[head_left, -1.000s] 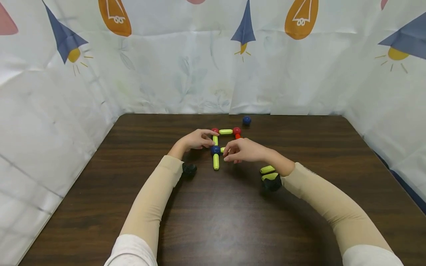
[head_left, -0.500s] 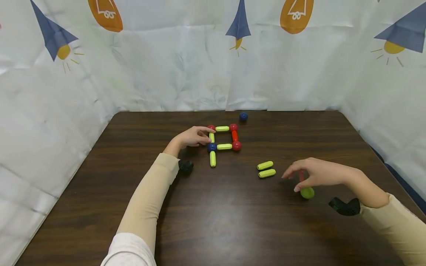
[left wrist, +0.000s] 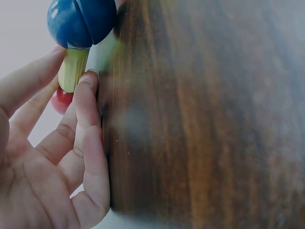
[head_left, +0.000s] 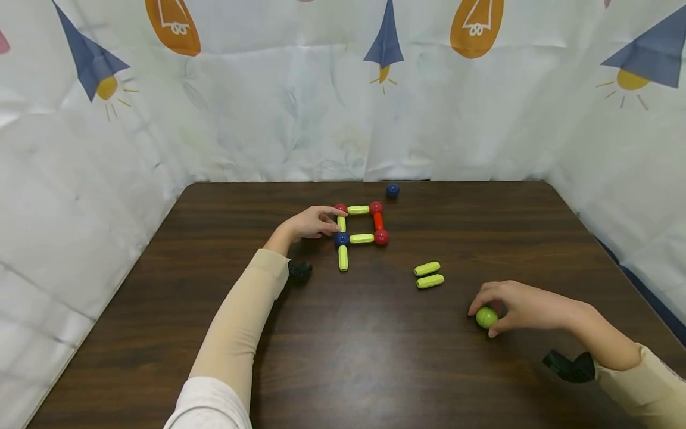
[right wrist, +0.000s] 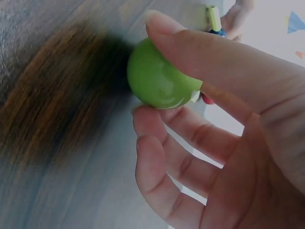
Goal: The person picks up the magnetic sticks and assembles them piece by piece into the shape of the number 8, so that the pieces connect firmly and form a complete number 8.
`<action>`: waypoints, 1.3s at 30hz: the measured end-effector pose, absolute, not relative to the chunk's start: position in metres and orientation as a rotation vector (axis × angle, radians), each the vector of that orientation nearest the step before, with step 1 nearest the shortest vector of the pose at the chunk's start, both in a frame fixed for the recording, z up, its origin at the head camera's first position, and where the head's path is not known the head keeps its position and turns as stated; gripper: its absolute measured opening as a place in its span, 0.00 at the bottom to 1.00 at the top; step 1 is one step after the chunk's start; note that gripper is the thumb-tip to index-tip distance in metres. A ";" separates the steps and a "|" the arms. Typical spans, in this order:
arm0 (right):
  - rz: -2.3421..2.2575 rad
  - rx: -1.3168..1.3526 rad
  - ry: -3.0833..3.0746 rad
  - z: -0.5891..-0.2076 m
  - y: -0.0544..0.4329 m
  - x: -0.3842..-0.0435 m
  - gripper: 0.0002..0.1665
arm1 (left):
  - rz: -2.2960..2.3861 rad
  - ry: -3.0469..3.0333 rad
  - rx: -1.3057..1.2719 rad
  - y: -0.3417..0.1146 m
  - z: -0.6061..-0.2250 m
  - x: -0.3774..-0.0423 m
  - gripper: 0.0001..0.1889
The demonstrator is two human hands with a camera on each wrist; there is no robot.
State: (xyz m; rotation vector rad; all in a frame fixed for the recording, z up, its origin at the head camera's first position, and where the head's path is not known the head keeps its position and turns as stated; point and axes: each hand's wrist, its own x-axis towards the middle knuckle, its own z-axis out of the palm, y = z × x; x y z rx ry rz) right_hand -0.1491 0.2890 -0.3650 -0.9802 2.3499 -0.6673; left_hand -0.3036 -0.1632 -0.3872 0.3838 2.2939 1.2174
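Note:
A flat square of balls and rods lies toward the back of the table. My left hand (head_left: pixel 311 222) holds its left side, thumb and fingers around a yellow-green rod (left wrist: pixel 72 71) between a blue ball (head_left: pixel 342 239) and a red ball (left wrist: pixel 62 100). Another yellow-green rod (head_left: pixel 343 258) points toward me from that blue ball. At right, my right hand (head_left: pixel 522 307) pinches a green ball (right wrist: pixel 159 76) between thumb and fingertips, low over the table; whether the ball touches the wood I cannot tell. A red rod (head_left: pixel 379 221) forms the square's right side.
Two loose yellow-green rods (head_left: pixel 430 281) lie side by side between the square and my right hand. A separate blue ball (head_left: pixel 392 190) sits near the far edge of the brown table (head_left: pixel 343 357). A printed white curtain (head_left: pixel 300 107) hangs behind.
My right hand has left the square, moved right and toward me, and taken hold of the green ball. My left hand stays at the square's left side.

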 end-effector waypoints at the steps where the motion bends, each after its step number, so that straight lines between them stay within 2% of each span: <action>1: -0.666 -0.973 2.351 -0.365 0.289 -0.149 0.21 | 1.216 2.295 0.384 -0.164 -0.387 -0.303 0.26; 39: -0.730 -1.190 2.376 -0.334 0.224 -0.202 0.20 | 1.237 2.312 0.360 -0.162 -0.388 -0.299 0.25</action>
